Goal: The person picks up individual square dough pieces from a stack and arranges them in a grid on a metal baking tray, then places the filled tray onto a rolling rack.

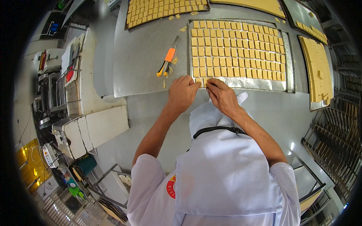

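Observation:
Rows of small yellow dough blocks (pixel 238 53) stand spaced apart on a metal baking tray (pixel 243 83) before me. At the tray's near left corner, my left hand (pixel 183 91) has its fingertips against one dough block (pixel 199 81). My right hand (pixel 222 94) pinches the neighbouring dough block (pixel 206 82) between thumb and fingers, low over the tray's near strip. Bare metal shows to the right of it in that front row. Left of the tray, a utility knife (pixel 169 58) with an orange and black handle lies on the steel table (pixel 135 65), blade pointing away.
Another tray of cut dough blocks (pixel 167 10) sits at the far left. At right, a tray (pixel 319 73) holds closely packed dough with a loose piece on top. Dough scraps (pixel 174 60) lie by the knife. Metal racks (pixel 333 135) stand right; a white machine (pixel 90 130) stands left.

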